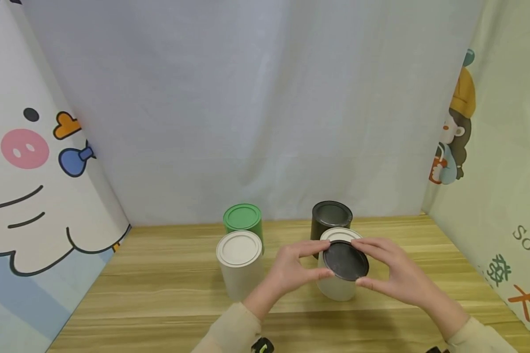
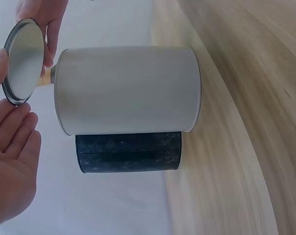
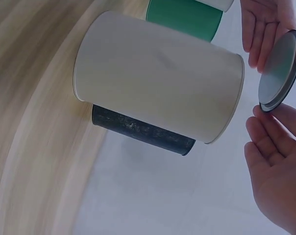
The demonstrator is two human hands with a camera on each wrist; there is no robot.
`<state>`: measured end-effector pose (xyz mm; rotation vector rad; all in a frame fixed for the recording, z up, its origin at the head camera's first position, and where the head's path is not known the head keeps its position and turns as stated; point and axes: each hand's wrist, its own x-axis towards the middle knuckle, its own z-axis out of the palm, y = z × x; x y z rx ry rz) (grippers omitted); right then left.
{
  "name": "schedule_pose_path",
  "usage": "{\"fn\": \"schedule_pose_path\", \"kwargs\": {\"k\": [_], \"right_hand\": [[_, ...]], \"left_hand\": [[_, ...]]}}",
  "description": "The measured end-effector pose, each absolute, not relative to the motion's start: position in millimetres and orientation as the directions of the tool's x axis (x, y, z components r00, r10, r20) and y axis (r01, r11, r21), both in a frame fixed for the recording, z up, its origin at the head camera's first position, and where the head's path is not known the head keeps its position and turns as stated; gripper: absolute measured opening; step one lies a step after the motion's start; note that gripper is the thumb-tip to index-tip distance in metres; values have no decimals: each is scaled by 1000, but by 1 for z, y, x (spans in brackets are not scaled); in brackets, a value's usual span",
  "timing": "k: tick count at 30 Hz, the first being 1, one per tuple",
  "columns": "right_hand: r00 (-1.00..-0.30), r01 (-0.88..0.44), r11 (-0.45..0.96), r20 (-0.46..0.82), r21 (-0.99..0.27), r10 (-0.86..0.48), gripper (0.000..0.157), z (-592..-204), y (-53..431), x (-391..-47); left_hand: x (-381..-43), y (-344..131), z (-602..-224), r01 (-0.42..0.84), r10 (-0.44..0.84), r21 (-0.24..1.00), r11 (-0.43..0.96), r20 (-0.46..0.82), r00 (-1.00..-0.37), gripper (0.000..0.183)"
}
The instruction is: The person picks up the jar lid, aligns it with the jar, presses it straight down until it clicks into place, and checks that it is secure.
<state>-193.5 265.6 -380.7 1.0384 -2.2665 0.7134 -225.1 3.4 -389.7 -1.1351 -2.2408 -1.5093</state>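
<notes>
Between both hands is a round black lid [image 1: 346, 261] with a shiny metal underside, seen as a silvery disc [image 2: 25, 61] in the left wrist view. My left hand [image 1: 293, 267] pinches its left edge with thumb and fingertips. Opposite, my right hand [image 1: 395, 272] pinches the right edge the same way. The lid is tilted and overlaps a white can [image 2: 128, 90] in the head view; in the wrist views it shows apart from that can's top end. Directly behind stands a black can [image 1: 332, 215].
To the left, another white can [image 1: 240, 250] stands before a green can [image 1: 243, 216]. All stand on a wood-grain table [image 1: 168, 284]. A pale curtain [image 1: 247, 108] hangs behind it, with printed cloths [image 1: 22, 196] at the sides.
</notes>
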Motion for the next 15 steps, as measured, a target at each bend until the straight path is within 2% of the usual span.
{"fn": "schedule_pose_path", "kwargs": {"k": [6,15], "right_hand": [[-609,-749,600,650,-283,-454,65,-378,266,-204],[-772,-606,640,543,-472,-330,51,-379,265,-221]], "left_hand": [[-230,9,-391,641,397,733,228,531,-748,53],[-242,22,-396,568,254,769,295,510,-822,53]]}}
